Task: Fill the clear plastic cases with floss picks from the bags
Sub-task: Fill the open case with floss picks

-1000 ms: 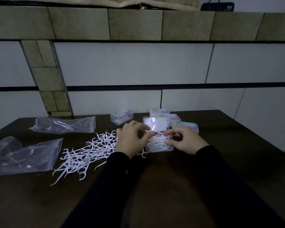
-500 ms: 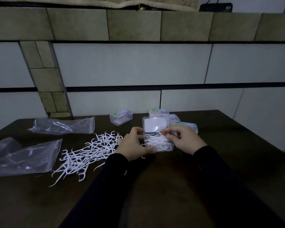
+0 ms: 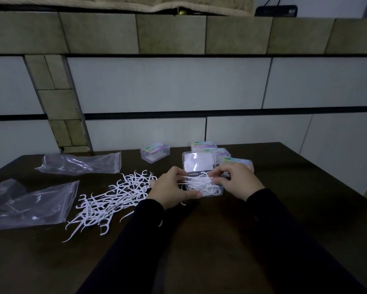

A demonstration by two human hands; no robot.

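My left hand (image 3: pixel 171 190) is gripping the open clear case (image 3: pixel 217 190) on the bench (image 3: pixel 284 209), thumb along its front, while my right hand (image 3: pixel 237 180) is pinching floss picks (image 3: pixel 199 182) inside it.

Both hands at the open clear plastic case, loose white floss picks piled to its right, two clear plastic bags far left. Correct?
Not quite. The head view shows the pile of loose white floss picks left of the open clear plastic case, not right. Both hands, left and right, are at it; two clear plastic bags lie far left.

Dark table (image 3: pixel 284 209) with floss picks (image 3: pixel 112 200), bags (image 3: pixel 30 202), clear cases (image 3: pixel 155 154)
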